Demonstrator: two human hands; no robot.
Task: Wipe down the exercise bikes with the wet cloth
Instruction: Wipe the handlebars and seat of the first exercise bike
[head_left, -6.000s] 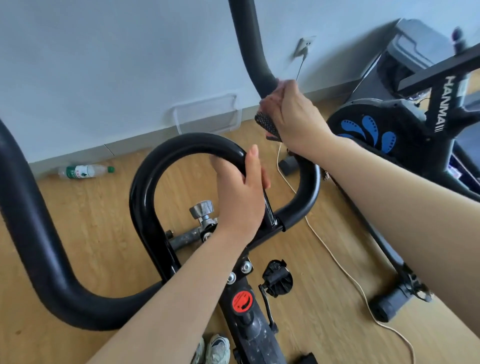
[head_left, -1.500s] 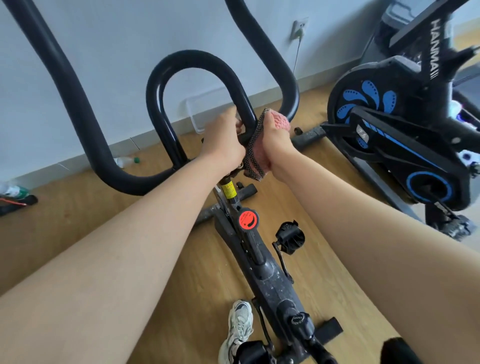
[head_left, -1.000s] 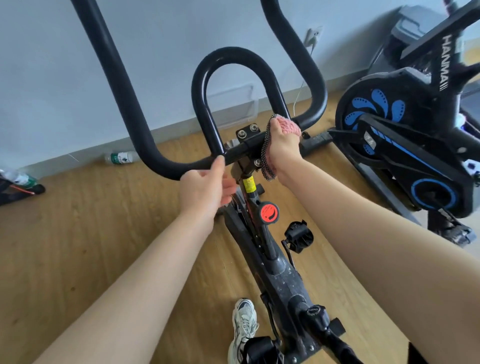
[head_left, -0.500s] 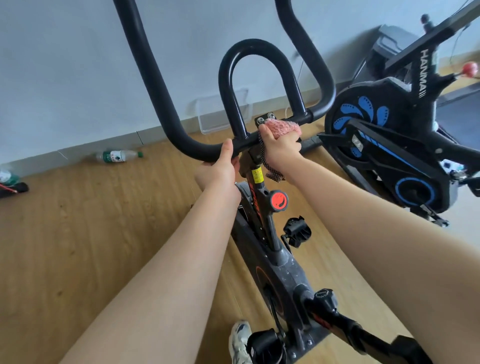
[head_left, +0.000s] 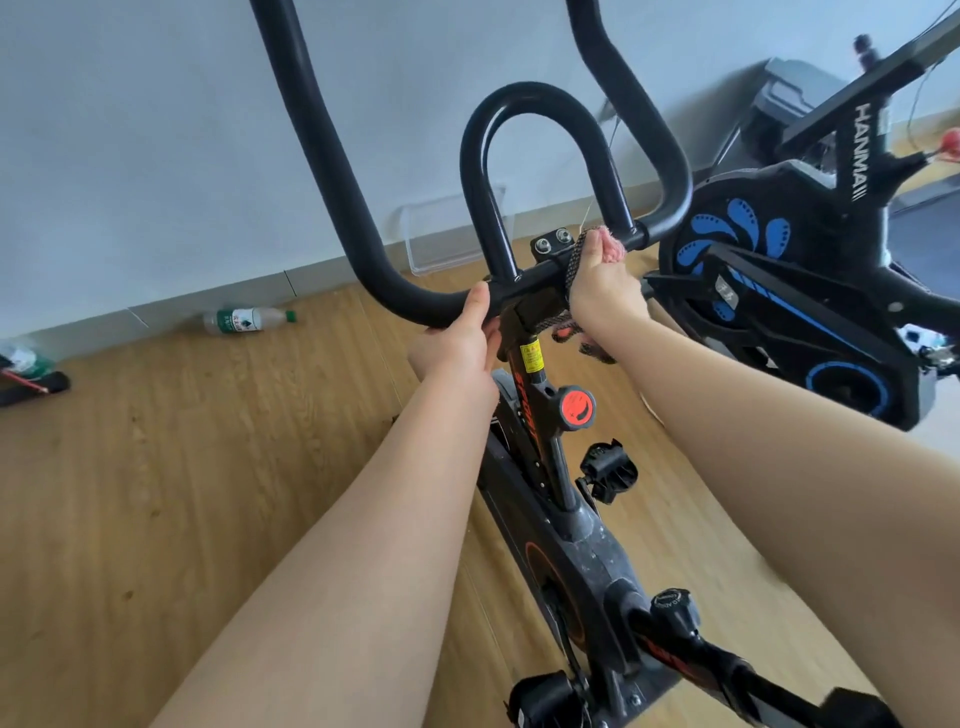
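A black exercise bike (head_left: 576, 545) stands in front of me, its black handlebar (head_left: 363, 228) curving up on both sides with a U-shaped loop in the middle. My left hand (head_left: 460, 340) grips the handlebar's cross tube just left of the stem. My right hand (head_left: 602, 291) grips a pink and dark mesh cloth (head_left: 574, 260) wrapped over the cross tube right of the stem clamp. A cloth end hangs below the hand. The fingers are hidden behind the tube.
A second black and blue bike (head_left: 810, 270) stands close on the right. A plastic bottle (head_left: 244, 319) lies by the wall, near a clear holder (head_left: 447, 244). A red knob (head_left: 576, 408) and a pedal (head_left: 608, 470) sit on the near bike. Wooden floor lies left.
Both hands keep their grip on the cross tube. My right hand with the cloth has slid a little along the tube beside the stem clamp. The view has barely shifted.
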